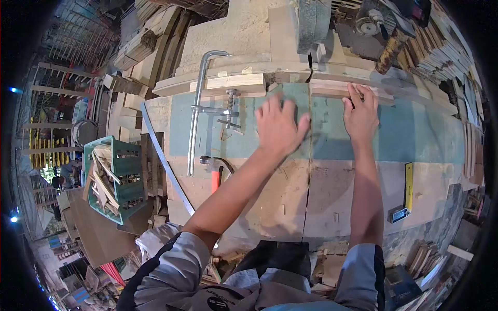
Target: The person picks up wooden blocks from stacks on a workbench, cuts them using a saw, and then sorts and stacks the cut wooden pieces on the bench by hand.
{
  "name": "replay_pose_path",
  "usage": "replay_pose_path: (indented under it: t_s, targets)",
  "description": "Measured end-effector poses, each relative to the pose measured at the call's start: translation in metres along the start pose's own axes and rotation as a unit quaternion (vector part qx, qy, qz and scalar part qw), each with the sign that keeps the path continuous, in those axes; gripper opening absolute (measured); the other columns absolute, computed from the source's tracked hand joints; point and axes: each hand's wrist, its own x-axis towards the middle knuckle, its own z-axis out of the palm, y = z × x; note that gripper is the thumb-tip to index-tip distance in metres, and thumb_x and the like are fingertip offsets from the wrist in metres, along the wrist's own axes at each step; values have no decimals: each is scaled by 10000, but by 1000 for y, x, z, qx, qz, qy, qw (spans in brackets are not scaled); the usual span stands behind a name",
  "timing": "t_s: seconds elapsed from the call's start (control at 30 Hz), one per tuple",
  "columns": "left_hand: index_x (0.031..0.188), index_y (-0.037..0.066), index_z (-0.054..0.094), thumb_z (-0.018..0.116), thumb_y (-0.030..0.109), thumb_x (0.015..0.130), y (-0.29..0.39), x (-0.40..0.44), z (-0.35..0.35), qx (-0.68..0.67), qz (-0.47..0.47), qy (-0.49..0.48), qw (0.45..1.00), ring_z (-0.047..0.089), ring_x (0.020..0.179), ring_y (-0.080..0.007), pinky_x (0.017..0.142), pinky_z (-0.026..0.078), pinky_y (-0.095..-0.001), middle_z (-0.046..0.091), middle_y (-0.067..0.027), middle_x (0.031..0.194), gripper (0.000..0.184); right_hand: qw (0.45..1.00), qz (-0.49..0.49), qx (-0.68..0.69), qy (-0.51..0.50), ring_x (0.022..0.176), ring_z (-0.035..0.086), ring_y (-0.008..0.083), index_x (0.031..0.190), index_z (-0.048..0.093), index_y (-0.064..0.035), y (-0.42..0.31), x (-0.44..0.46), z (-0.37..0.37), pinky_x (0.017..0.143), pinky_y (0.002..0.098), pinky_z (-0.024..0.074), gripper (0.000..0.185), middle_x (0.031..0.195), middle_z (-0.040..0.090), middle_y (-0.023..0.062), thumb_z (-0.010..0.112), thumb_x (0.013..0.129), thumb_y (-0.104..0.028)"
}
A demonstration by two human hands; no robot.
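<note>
My right hand [361, 115] has its fingers curled over a pale wooden strip [329, 90] that lies along the wooden fence [345, 72]. My left hand [280, 127] is over the green part of the worktable [394, 129], left of the dark slot, with fingers spread and nothing in them; its fingertips are slightly blurred. Further left, a metal bar clamp [197, 111] sits across the fence and a short wooden block [236, 81]. Between the hands, beyond the slot, a thin saw blade [310, 67] stands under the machine column [313, 23].
A hammer [210, 160] lies below the clamp, beside a long metal strip [165, 155] at the table's left edge. To the right rests a yellow-bladed try square [408, 189]. A green crate [128, 189] of wood scraps stands at left. Stacked boards [433, 57] fill the far right.
</note>
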Motion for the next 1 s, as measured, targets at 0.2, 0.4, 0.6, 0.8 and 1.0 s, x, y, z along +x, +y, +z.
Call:
replay_pose_path:
  t_s: [0.2,0.4,0.6,0.8,1.0]
  targets:
    - [1158,63,612,587,521,886,-5,-4,1,62,-27,-61,996,486,1127,-326,935,340,-506,537,-153,1177,532,1000,-13,-15,16,1300,509,275,1272,698,-259,3,0,4,989,433,519,391,1298,600,-2,723,885,-201]
    - [1073,77,616,654,409,861,20,-68,-14,-114,113,-102,982,502,1092,-317,927,352,-503,554,-130,1114,395,1000,-5,-6,7,1298,500,276,1294,678,-251,8,0,3,990,414,518,436,1347,563,-4,743,866,-197]
    - [1126,89,652,734,284,812,4,5,25,-48,-10,-3,999,551,1052,-296,891,365,-474,603,-96,1084,378,990,24,117,70,1285,500,354,1385,588,-110,39,1,-17,1056,437,444,591,1362,541,131,779,831,-189]
    - [1167,118,680,743,291,833,4,48,56,-23,-35,37,998,562,1047,-275,890,375,-468,619,-71,1075,382,976,213,44,6,1265,536,338,1374,575,-31,129,10,-36,1070,425,438,630,1372,564,165,805,824,-235]
    - [1199,154,713,730,304,850,1,50,57,-26,-42,11,999,564,1041,-255,896,376,-460,629,-54,1044,380,977,173,99,-83,1162,596,295,1364,564,17,153,22,-29,1025,393,468,633,1276,629,176,804,834,-234]
